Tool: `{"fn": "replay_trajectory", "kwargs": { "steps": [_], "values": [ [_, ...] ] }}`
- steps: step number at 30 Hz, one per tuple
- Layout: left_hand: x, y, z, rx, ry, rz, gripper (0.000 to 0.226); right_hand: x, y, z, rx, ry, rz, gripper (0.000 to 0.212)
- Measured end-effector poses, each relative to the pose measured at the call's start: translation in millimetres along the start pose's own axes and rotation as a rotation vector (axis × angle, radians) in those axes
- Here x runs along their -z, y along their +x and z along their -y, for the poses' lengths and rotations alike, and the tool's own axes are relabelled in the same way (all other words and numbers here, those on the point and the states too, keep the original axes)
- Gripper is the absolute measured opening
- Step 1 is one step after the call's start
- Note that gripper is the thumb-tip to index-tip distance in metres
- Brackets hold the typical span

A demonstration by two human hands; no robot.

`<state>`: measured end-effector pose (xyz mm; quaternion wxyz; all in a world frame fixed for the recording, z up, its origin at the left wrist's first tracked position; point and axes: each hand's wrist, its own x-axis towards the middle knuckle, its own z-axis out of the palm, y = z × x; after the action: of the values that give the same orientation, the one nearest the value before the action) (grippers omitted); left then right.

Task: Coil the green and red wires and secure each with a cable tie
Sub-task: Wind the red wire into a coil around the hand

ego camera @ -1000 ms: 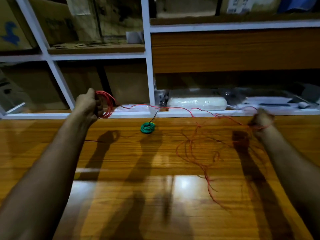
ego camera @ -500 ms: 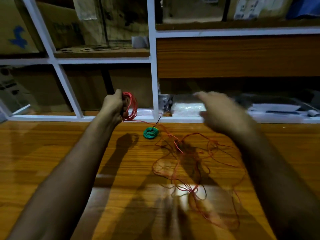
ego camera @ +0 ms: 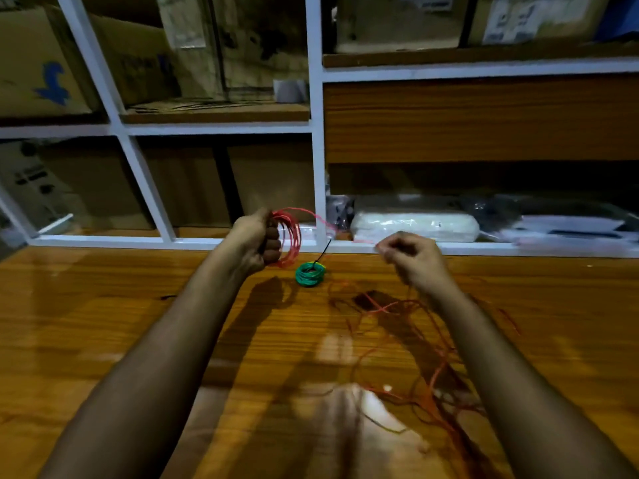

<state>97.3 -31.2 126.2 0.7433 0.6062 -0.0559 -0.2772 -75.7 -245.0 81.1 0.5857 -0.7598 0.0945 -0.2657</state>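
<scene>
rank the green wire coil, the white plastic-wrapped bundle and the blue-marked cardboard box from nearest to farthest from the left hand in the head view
From the left hand:
1. Green wire coil, on the table just to its right.
2. White plastic-wrapped bundle, lower shelf, farther right.
3. Blue-marked cardboard box, upper shelf, far left.

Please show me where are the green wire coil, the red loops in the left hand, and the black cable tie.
green wire coil [ego camera: 310,274]: head view, on its wound ring.
red loops [ego camera: 292,236]: head view, on the strands beside the left hand.
black cable tie [ego camera: 323,251]: head view, on its free tail.
</scene>
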Motion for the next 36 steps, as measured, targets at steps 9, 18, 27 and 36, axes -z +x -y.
{"fn": "replay_trajectory", "kwargs": {
  "steps": [9, 18, 27, 36],
  "values": [
    [2.7, -17.0, 21.5, 0.13, -0.326, 0.392, 0.048, 41.4, 18.9, -35.8, 0.322, -0.745, -0.276, 0.017],
    [17.2, -6.4, 20.9, 0.06, -0.545, 0.3, 0.052, 59.4, 7.0, -52.4, 0.322, -0.805, -0.212, 0.009],
    [-8.5, 5.6, 35.3, 0.039, -0.563, 0.298, 0.046, -28.4, -18.2, 15.2, 0.088, -1.622, 0.166, 0.011],
    [-3.9, 0.1, 39.3, 0.04, -0.562, 0.322, 0.048, -14.6, -2.6, 5.9, -0.08, -1.227, 0.145, 0.017]
  ]
}}
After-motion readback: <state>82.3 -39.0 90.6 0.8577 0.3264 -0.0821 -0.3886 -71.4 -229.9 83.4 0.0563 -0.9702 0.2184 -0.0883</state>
